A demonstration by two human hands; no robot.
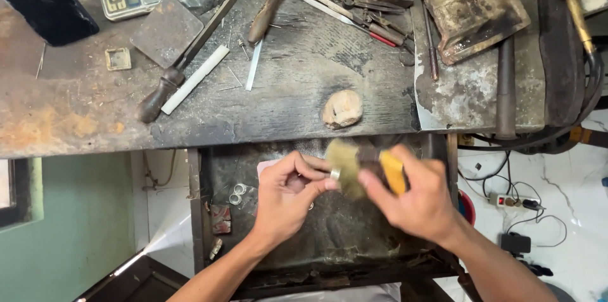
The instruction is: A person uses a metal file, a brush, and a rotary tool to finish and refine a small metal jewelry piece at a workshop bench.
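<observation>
A small silvery ring is pinched between the fingertips of the left hand over the open drawer, while a brush (blurred, yellow-handled) is gripped in the right hand and laid against it. Brushing appears under way; how much is left cannot be told.

Workshop: scarred workbench, hand files

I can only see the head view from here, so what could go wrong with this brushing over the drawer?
The small silvery ring is only pinched in the left hand fingertips; the blurred brush in the right hand might flick it into the cluttered drawer. The bristles also pass close to those fingers and could scrape them.
</observation>
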